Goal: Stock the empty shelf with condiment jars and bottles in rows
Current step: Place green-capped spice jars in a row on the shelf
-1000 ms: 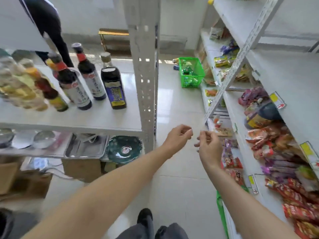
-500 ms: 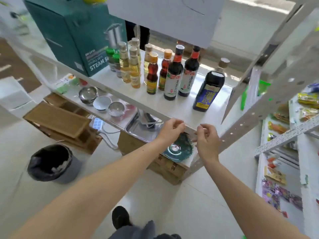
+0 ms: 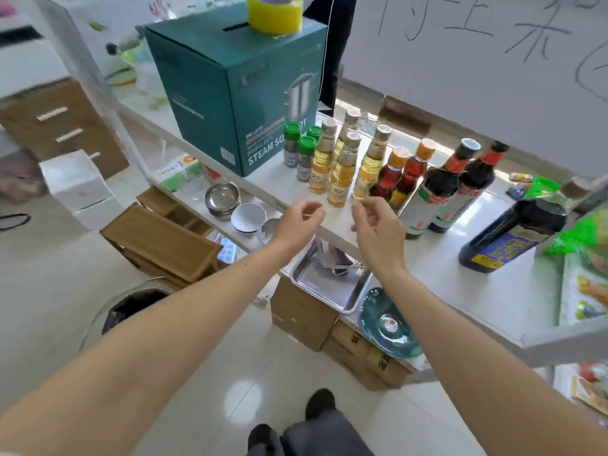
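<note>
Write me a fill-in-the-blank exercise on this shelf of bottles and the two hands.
1. The roll of tape on the teal box is ____.
2. The small spice jars have ____ caps.
3. Both the left hand and the right hand hold ____.
4. The metal tray lies on the shelf ____ the bottles.

Missing words: yellow; green; nothing; below
</note>
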